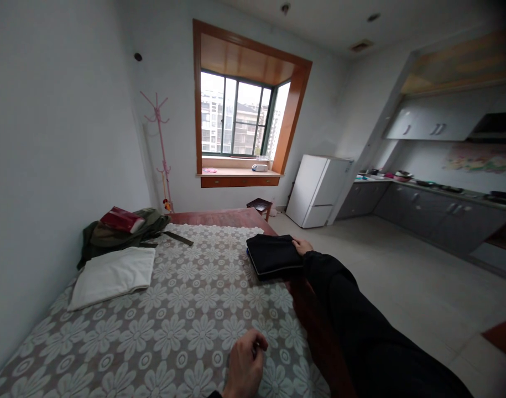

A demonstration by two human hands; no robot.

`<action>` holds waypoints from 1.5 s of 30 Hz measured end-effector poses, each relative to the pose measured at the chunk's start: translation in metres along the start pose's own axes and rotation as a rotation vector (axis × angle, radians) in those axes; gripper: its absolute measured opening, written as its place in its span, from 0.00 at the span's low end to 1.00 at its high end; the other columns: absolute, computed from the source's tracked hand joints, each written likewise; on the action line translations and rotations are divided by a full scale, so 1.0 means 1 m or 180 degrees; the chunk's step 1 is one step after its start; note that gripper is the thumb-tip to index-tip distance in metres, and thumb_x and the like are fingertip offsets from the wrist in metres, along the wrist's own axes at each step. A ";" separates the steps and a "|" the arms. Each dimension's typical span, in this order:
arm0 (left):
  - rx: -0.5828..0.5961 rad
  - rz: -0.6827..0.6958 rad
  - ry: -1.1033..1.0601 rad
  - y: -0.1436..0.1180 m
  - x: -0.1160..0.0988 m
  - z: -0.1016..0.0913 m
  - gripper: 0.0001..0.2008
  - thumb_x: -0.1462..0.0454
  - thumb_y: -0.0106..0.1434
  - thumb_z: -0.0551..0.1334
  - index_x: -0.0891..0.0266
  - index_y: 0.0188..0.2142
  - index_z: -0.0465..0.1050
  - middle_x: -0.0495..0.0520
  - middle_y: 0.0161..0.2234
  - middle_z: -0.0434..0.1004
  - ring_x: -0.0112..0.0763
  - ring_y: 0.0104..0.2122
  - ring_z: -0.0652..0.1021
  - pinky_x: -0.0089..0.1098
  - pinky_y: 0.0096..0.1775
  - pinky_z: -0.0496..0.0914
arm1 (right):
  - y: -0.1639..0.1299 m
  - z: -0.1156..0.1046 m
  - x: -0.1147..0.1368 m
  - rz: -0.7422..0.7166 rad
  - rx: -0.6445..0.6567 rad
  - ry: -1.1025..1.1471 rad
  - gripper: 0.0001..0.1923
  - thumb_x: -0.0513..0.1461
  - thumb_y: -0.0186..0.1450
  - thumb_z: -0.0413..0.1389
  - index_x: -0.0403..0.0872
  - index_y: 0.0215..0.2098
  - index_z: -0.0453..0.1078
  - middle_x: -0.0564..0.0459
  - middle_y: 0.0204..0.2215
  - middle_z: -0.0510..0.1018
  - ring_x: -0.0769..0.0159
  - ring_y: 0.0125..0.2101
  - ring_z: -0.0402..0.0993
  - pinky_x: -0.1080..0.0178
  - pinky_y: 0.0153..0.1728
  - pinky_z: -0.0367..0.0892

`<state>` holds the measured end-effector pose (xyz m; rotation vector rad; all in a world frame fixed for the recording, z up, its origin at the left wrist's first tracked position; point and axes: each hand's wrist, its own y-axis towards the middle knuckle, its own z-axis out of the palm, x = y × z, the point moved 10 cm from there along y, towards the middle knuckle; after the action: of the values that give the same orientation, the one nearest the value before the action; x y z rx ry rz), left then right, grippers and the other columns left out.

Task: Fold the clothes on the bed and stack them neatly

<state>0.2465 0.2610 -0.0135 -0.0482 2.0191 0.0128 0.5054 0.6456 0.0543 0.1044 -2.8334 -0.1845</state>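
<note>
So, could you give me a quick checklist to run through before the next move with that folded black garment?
1. Right hand on the folded black garment: ok, fingers rest on its far right corner.
2. Firm grip: cannot tell, the fingers lie on top only.
3. Garment fully on the bed: not ok, it sits at the right edge.
4. Left hand free: ok, curled loosely on the floral cover, holding nothing visible.
5. Space beside the garment: ok, the white folded cloth and green jacket lie well to the left.
</note>
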 end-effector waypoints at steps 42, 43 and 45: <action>0.0090 0.0090 -0.0064 -0.004 -0.003 0.000 0.14 0.73 0.57 0.54 0.56 0.35 0.75 0.48 0.35 0.81 0.30 0.36 0.78 0.28 0.41 0.66 | -0.032 0.089 0.167 -0.0495 0.0891 -0.0621 0.38 0.66 0.67 0.33 0.66 0.71 0.47 0.58 0.73 0.43 0.50 0.70 0.37 0.36 0.65 0.37; 0.0079 0.0110 -0.0068 -0.004 -0.003 0.000 0.14 0.73 0.57 0.54 0.56 0.35 0.75 0.48 0.35 0.81 0.30 0.36 0.78 0.28 0.41 0.66 | -0.034 0.088 0.168 -0.0520 0.0887 -0.0640 0.39 0.66 0.66 0.33 0.65 0.70 0.49 0.58 0.73 0.43 0.49 0.70 0.37 0.36 0.65 0.36; 0.0065 0.0157 -0.0066 -0.004 -0.004 0.000 0.14 0.73 0.57 0.54 0.57 0.35 0.75 0.48 0.35 0.81 0.30 0.37 0.78 0.28 0.41 0.66 | -0.037 0.086 0.169 -0.0562 0.0832 -0.0693 0.41 0.67 0.65 0.34 0.62 0.70 0.51 0.56 0.73 0.42 0.48 0.70 0.34 0.35 0.65 0.33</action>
<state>0.2481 0.2574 -0.0102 0.0145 1.9990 0.0238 0.3203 0.6036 0.0170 0.4150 -3.0502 0.1479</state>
